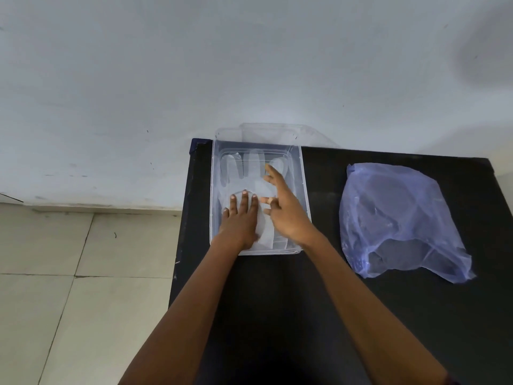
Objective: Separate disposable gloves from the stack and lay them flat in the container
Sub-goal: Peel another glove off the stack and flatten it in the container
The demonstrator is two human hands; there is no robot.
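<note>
A clear plastic container stands on the black table near its far left corner. Inside it lies a transparent disposable glove, spread flat with its fingers pointing away from me. My left hand presses palm-down on the cuff end of the glove, fingers together and straight. My right hand hovers just over the glove's right side, fingers spread, holding nothing. To the right, a bluish translucent plastic bag holding the stack of gloves lies crumpled on the table.
The black table ends at a left edge beside a tiled floor. A white wall rises right behind the container. A clear lid leans between the container and the wall.
</note>
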